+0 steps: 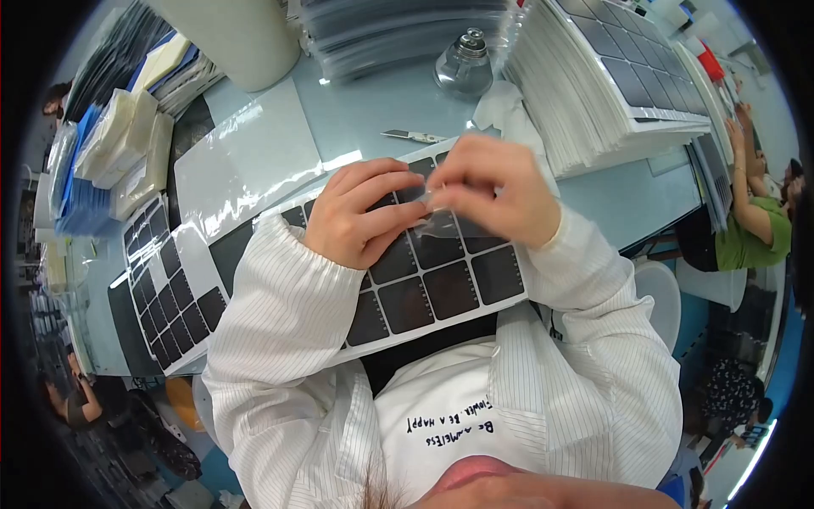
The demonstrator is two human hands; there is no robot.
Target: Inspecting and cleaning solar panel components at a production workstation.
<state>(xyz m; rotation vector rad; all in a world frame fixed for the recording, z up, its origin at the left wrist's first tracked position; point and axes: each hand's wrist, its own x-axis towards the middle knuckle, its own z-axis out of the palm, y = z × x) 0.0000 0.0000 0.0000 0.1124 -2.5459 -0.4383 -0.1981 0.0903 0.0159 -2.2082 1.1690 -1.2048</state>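
Observation:
A white-edged sheet with rows of dark rounded squares [407, 304] lies at a slant on the table in front of me. Over its upper middle, my left hand [356, 212] is closed, its fingertips at one side of a small piece of clear plastic film [437, 226]. My right hand [500, 188], slightly blurred, pinches the same film from the other side. The fingertips of both hands nearly meet, so part of the film is hidden. Just beyond the hands lies a craft knife [413, 136] with a pale handle.
A glass bottle with a metal cap [466, 66] stands at the back, beside a tall stack of sheets [585, 102]. A white cylinder [242, 38] rises at back left. Packets [127, 140] and another dark-squared sheet [170, 293] are on the left. Other people sit at right.

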